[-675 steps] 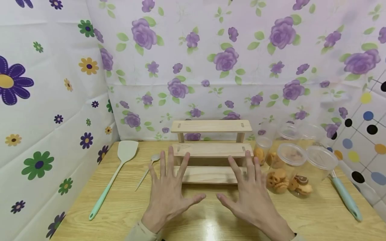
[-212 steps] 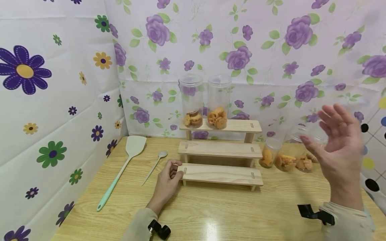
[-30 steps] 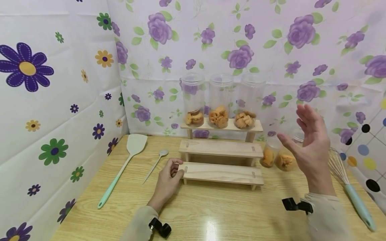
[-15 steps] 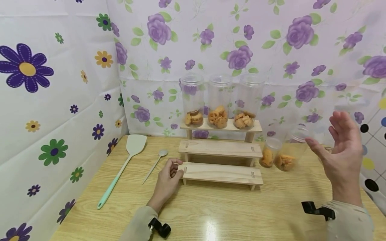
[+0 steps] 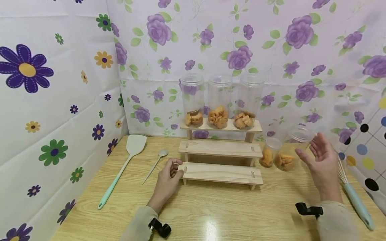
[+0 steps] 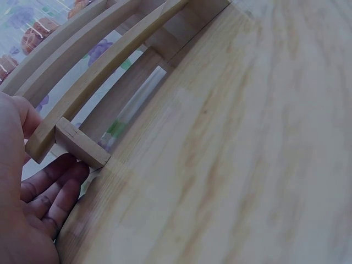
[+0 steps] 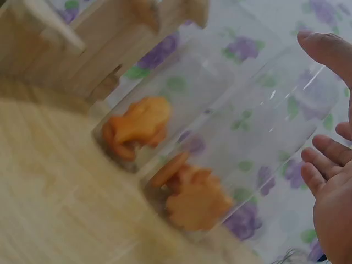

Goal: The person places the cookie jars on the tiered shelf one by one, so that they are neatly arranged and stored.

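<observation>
"How do things stand?"
"Right grip [image 5: 324,167]: spread wide, holding nothing, just beside the tall jar [image 5: 293,147], right of the rack [image 5: 220,173]. Left grip [image 5: 168,175]: curled on the rack's lower left end."
"How will the jar handle?"
"Probably light, stiff, slippery plastic; clasp it mid-height. Cookies [image 5: 285,162] inside may crumble."
"What's changed?"
"Half a second ago the right grip stood farther right of the rack."

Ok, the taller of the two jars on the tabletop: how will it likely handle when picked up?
The taller jar is probably light for its size, with cookies only at the bottom. Its smooth, shiny wall may be somewhat slippery. Being tall and narrow, it could tip if pushed high up, though those low cookies may steady it slightly.
</observation>
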`<state>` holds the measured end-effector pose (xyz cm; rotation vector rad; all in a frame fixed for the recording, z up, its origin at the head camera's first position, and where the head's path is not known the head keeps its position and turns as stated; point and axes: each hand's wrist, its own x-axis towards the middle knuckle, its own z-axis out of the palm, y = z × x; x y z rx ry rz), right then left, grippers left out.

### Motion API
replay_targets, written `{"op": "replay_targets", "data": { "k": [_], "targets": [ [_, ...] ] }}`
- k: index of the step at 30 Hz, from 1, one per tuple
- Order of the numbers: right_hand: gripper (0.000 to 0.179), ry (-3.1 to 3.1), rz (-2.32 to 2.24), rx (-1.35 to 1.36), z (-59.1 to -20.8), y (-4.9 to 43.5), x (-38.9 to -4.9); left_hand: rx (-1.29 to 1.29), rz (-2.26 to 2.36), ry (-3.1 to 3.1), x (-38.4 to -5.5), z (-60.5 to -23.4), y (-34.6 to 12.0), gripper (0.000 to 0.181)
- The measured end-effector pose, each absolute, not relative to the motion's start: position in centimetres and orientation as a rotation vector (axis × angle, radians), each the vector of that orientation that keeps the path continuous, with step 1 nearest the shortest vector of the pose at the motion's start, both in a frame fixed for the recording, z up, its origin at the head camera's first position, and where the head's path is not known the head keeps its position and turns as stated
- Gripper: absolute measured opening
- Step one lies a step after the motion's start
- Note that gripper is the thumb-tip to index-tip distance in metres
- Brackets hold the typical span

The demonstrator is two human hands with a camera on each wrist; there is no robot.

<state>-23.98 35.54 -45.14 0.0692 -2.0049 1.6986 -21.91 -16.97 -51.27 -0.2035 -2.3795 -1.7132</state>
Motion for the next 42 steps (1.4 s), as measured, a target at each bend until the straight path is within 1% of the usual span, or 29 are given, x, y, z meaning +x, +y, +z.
{"op": "replay_targets", "data": {
  "k": [9,13,16,20,30,42],
  "targets": [
    [0.093,-2.215,1.570,-0.031,-49.8,36.5,-24.8,-0.210,-1.722,-2.378,-21.9,-51.1,-16.9,0.027],
    [0.086,-2.223,1.565,-0.027,-51.0,36.3,-25.2,-0.208,-1.721,-2.376,-21.9,-51.2,-16.9,0.027],
    [0.082,-2.219,1.564,0.014,-51.4,36.1,-25.4,-0.199,-1.721,-2.381,-21.9,-51.1,-16.9,0.027],
    [0.085,-2.239,1.543,0.055,-51.8,36.1,-25.5,-0.195,-1.721,-2.384,-21.8,-51.1,-16.9,0.028],
    [0.087,-2.307,1.460,-0.006,-52.0,36.0,-25.7,-0.196,-1.713,-2.387,-21.8,-51.1,-16.9,0.027],
    [0.082,-2.283,1.468,-0.033,-51.4,35.5,-25.3,-0.226,-1.699,-2.377,-21.9,-51.3,-17.0,0.027]
  ]
}}
